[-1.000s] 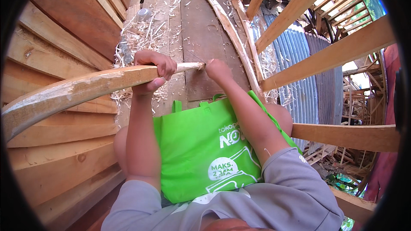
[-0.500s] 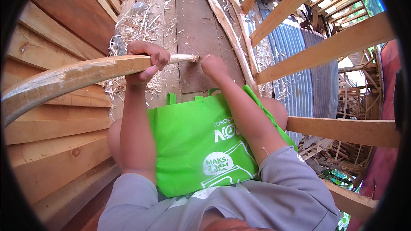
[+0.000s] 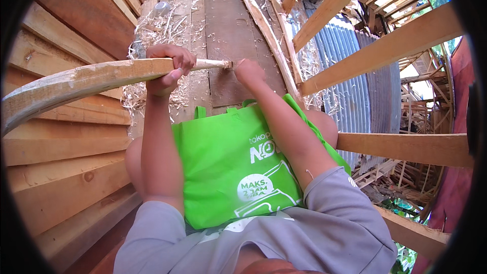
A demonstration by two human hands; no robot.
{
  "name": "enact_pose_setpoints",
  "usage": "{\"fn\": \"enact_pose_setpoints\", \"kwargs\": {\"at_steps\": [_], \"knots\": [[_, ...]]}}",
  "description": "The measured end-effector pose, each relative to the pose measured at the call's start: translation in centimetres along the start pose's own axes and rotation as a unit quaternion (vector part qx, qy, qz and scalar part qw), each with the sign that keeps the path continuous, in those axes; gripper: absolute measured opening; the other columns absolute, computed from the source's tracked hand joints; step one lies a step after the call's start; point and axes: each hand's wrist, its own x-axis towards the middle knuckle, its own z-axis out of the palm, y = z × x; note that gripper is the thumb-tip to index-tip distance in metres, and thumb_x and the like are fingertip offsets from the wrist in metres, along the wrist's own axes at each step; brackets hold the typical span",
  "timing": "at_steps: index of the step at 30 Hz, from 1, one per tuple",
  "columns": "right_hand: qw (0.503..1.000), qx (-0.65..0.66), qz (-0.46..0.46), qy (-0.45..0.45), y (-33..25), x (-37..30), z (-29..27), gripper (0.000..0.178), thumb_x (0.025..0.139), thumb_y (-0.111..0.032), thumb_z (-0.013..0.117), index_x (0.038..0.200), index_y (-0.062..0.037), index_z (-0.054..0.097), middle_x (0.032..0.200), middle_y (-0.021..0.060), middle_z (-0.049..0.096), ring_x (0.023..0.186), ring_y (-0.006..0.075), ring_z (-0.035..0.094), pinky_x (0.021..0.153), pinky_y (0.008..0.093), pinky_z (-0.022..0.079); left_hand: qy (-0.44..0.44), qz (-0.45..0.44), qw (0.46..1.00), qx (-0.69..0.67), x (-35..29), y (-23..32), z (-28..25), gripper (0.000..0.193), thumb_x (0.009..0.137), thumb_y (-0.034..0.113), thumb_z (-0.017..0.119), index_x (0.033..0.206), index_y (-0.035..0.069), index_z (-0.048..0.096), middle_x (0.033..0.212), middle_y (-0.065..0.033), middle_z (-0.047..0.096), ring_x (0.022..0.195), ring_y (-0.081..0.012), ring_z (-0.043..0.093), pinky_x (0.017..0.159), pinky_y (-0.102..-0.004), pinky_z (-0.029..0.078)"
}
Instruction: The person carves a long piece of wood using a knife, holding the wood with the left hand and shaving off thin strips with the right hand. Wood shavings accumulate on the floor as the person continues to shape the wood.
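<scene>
A long pale wooden pole (image 3: pixel 91 73) comes in from the left and narrows to a whittled tip. My left hand (image 3: pixel 170 67) is wrapped round it just behind the narrowed part, thumb along the near side. At the tip, my right hand (image 3: pixel 248 72) is closed in a fist, knuckles up. Whatever it holds is hidden, though a small dark spot shows between the fist and the tip. A bright green cloth bag (image 3: pixel 218 172) with white print lies across my lap, under my right forearm.
Curly wood shavings (image 3: pixel 162 30) litter the plank floor (image 3: pixel 231 25), with a clear cup (image 3: pixel 162 8) among them. Stacked boards (image 3: pixel 71 147) wall the left side. Two thin peeled poles (image 3: pixel 261 20) lie ahead. Wooden rails (image 3: pixel 385 66) and corrugated metal sheets (image 3: pixel 350 71) stand on the right.
The whole view has shifted slightly. Both hands keep nearly the same places on and by the pole, and their grips look unchanged.
</scene>
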Motion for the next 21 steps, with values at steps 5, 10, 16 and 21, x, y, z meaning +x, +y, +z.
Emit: {"fn": "enact_pose_setpoints", "kwargs": {"at_steps": [5, 10, 16, 21], "knots": [[1.000, -0.004, -0.012, -0.013, 0.1, -1.5, -0.3, 0.043, 0.097, -0.028, 0.038, 0.112, -0.0034, 0.069, 0.118, 0.0210, 0.067, 0.111, 0.0392, 0.064, 0.095, 0.0479, 0.050, -0.050, -0.020, 0.998, 0.011, -0.9, 0.4, -0.7, 0.022, 0.070, 0.017, 0.069, 0.072, 0.007, 0.049, 0.062, -0.0036, 0.049, 0.060, -0.0173, 0.048, 0.068, -0.0365, 0.045], [1.000, -0.007, 0.011, 0.013, 0.0, -0.1, -0.3, 0.044, 0.097, -0.029, 0.037, 0.111, -0.0036, 0.070, 0.117, 0.0212, 0.067, 0.110, 0.0396, 0.064, 0.095, 0.0483, 0.050, -0.021, -0.027, 0.999, 0.014, -0.5, 0.6, -0.2, 0.024, 0.071, 0.017, 0.069, 0.073, 0.008, 0.048, 0.064, -0.0022, 0.047, 0.061, -0.0170, 0.046, 0.067, -0.0358, 0.042], [0.999, -0.034, -0.027, -0.002, 0.0, 0.7, -0.8, 0.044, 0.097, -0.030, 0.037, 0.108, -0.0039, 0.071, 0.115, 0.0212, 0.068, 0.107, 0.0397, 0.065, 0.092, 0.0486, 0.052, 0.006, -0.021, 0.999, 0.027, -0.7, 0.5, -0.2, 0.022, 0.071, 0.016, 0.066, 0.075, 0.008, 0.046, 0.065, -0.0014, 0.046, 0.062, -0.0169, 0.045, 0.068, -0.0355, 0.041], [0.996, -0.036, -0.063, 0.043, 0.6, 1.2, -0.6, 0.046, 0.097, -0.032, 0.037, 0.100, -0.0037, 0.073, 0.105, 0.0215, 0.070, 0.097, 0.0404, 0.069, 0.085, 0.0496, 0.054, 0.000, -0.014, 1.000, 0.028, -0.6, 0.4, -0.3, 0.019, 0.071, 0.014, 0.064, 0.076, 0.009, 0.046, 0.067, -0.0018, 0.046, 0.064, -0.0169, 0.045, 0.070, -0.0354, 0.041]]}}
